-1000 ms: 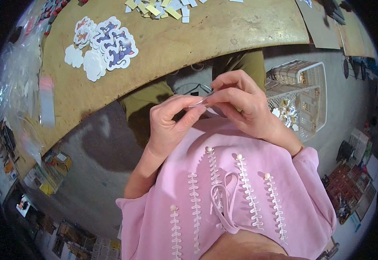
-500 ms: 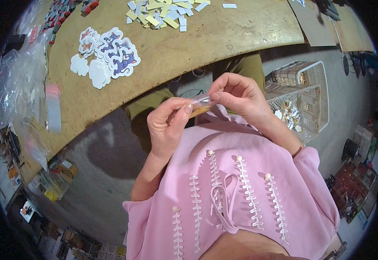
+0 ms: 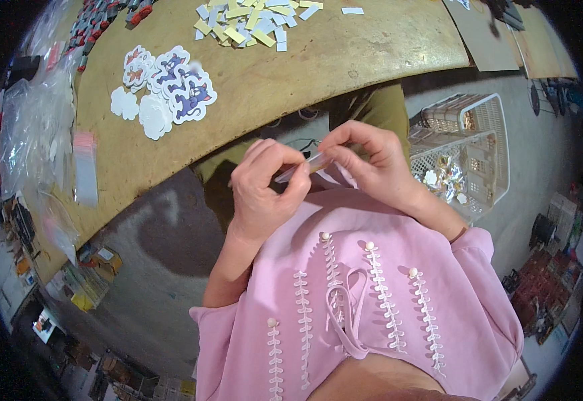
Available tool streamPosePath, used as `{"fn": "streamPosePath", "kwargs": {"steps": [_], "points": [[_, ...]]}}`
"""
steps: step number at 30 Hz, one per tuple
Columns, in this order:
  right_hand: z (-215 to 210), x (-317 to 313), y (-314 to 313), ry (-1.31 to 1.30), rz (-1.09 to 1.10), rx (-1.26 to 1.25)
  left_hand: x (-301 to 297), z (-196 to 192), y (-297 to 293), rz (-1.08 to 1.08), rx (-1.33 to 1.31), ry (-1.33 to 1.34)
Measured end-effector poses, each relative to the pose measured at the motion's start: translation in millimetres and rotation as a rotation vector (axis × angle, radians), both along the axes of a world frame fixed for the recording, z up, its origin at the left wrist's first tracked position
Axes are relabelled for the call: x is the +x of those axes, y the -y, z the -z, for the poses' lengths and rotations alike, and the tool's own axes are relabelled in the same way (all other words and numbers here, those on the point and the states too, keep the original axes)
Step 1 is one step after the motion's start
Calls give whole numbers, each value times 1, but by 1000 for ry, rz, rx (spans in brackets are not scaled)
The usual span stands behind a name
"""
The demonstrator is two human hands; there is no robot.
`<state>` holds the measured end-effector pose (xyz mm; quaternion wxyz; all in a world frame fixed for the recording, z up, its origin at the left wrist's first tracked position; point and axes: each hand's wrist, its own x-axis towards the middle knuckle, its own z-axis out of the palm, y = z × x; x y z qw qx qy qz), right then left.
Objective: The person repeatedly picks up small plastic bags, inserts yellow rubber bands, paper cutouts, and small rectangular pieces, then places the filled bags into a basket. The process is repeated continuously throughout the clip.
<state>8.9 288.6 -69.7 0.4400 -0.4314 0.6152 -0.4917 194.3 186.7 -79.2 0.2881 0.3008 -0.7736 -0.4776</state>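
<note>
A small clear plastic bag (image 3: pixel 317 161) is stretched between my two hands, above my lap. My left hand (image 3: pixel 265 184) pinches one end of it between thumb and bent fingers. At the other end, the thumb and forefinger of my right hand (image 3: pixel 375 164) grip its edge. A trace of yellow shows in the bag, but what is inside is mostly covered by my fingers and glare. Nearest on the table (image 3: pixel 285 87) are die-cut cartoon stickers (image 3: pixel 188 93) in loose stacks, some with the plain white side up.
A heap of yellow and pale blue slips (image 3: pixel 258 20) lies at the table's far side. Flat clear bags with pink tops (image 3: pixel 85 167) and crumpled plastic (image 3: pixel 34 134) lie along the left. Right of my knees, a white plastic basket (image 3: pixel 499 144) on the floor holds shiny packets (image 3: pixel 445 177).
My left hand has turned over the bag, its fingers curling further around it, and the yellow content shows less. My right hand has shifted slightly and still pinches the bag's end.
</note>
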Motion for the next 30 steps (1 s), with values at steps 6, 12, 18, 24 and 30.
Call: {"fn": "streamPosePath", "kwargs": {"steps": [6,12,18,24,30], "points": [[16,-35,-16,184,43,19,8,7,-3,29,43,-98],[33,-138,-66,373,350,-123,32,-25,26,-21,-177,-99],[173,-282,-211,-368,301,570,107,-29,79,-466,-480,138],[293,-360,-412,-1273,-385,713,192,-7,153,-778,-916,596],[260,-291,-287,-1223,-451,895,208,-3,167,-678,-942,695]]}}
